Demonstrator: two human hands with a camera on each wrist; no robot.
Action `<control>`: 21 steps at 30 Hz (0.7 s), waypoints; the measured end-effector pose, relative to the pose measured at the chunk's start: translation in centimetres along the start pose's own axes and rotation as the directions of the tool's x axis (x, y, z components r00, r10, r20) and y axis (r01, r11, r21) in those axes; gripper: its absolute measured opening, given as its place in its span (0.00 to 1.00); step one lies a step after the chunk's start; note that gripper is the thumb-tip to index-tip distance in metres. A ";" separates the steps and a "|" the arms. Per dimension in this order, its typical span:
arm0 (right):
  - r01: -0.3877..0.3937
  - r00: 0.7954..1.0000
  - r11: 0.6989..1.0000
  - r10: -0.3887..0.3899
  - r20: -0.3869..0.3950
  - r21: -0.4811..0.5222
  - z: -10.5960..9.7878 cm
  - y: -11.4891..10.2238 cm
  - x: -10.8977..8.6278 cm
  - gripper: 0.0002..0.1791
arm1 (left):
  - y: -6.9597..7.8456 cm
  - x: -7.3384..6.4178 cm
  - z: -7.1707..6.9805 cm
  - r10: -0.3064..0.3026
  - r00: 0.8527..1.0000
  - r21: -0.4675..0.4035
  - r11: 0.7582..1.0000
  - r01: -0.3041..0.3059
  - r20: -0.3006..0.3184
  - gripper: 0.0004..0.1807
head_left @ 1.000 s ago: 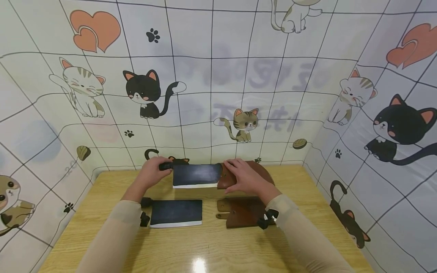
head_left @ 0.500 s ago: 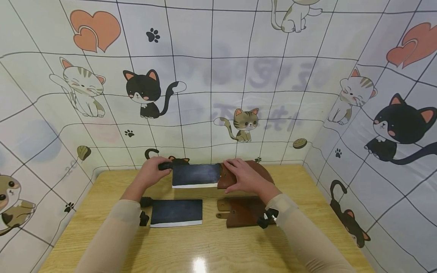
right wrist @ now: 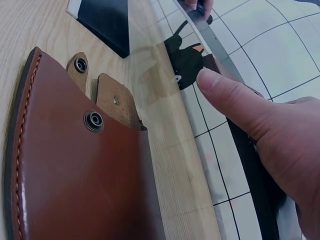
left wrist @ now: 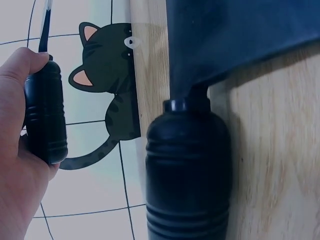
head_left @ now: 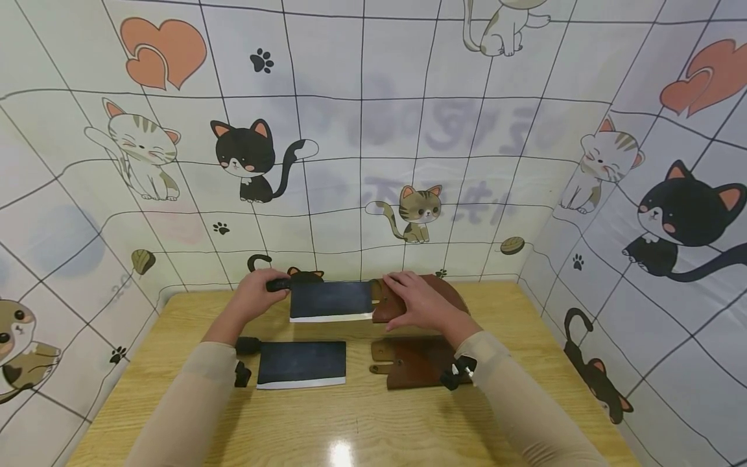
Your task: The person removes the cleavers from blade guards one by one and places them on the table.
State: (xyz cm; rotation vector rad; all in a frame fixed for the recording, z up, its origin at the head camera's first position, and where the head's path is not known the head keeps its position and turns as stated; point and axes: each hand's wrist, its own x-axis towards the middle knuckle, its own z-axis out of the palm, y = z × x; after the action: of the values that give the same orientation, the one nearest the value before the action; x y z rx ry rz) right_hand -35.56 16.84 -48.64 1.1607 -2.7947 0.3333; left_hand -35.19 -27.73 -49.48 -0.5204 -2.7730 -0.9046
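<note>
At the back of the table my left hand (head_left: 254, 299) grips the black handle (left wrist: 46, 112) of a cleaver, its dark blade (head_left: 331, 300) level with a pale lower edge. The blade's right end meets the mouth of a brown leather sheath (head_left: 446, 295); how much lies inside is hidden. My right hand (head_left: 417, 301) holds that sheath, thumb below and fingers over the top. Nearer me, a second cleaver (head_left: 302, 363) lies flat, its ridged black handle (left wrist: 189, 175) large in the left wrist view. To its right lies a second brown sheath (right wrist: 85, 175) with snap straps.
The wooden table (head_left: 292, 428) runs up to a wall sheet (head_left: 327, 130) printed with cats and grid lines, close behind both hands. Black wrist gear (head_left: 458, 373) sits on the right sleeve, above the lower sheath.
My left hand and the held cleaver have shifted slightly left. A bit more of the sheath's strap and mouth shows at the blade's end. My right hand has stayed put.
</note>
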 end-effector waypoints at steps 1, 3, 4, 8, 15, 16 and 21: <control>0.000 1.000 1.000 0.000 -0.001 0.002 -0.1 0.0 -0.1 0.67 | -0.1 0.0 -0.1 -0.003 1.000 0.001 1.000 0.003 -0.001 0.20; 0.000 1.000 1.000 0.000 -0.001 0.009 -0.2 0.1 -0.1 0.67 | -0.3 -0.1 -0.2 -0.007 1.000 0.007 1.000 0.007 0.000 0.20; 0.000 1.000 1.000 0.000 -0.002 0.012 -0.2 0.1 -0.1 0.67 | -0.4 -0.1 -0.3 -0.007 1.000 0.011 1.000 0.007 0.000 0.20; -0.003 1.000 1.000 0.003 0.003 0.010 -0.3 0.3 -0.2 0.67 | -0.8 -0.3 -0.5 -0.001 1.000 0.032 0.999 0.002 -0.006 0.20; -0.017 1.000 1.000 0.017 0.016 0.015 0.0 0.9 -0.3 0.67 | -1.8 -0.7 -1.1 -0.020 1.000 0.024 1.000 0.020 -0.001 0.17; -0.016 1.000 1.000 0.016 0.017 0.012 0.1 1.0 -0.3 0.67 | -2.0 -0.8 -1.2 -0.023 1.000 0.022 1.000 0.023 -0.001 0.17; -0.018 0.999 1.000 0.018 0.026 0.003 0.4 1.2 -0.4 0.67 | -2.6 -1.1 -1.5 -0.040 0.999 0.020 0.999 0.040 0.003 0.19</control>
State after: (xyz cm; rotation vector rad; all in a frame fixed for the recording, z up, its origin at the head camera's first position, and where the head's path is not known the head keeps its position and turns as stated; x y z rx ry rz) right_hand -36.16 17.87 -49.27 1.1489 -2.8301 0.3259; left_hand -35.10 -30.86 -50.01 -0.4651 -2.8014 -0.8846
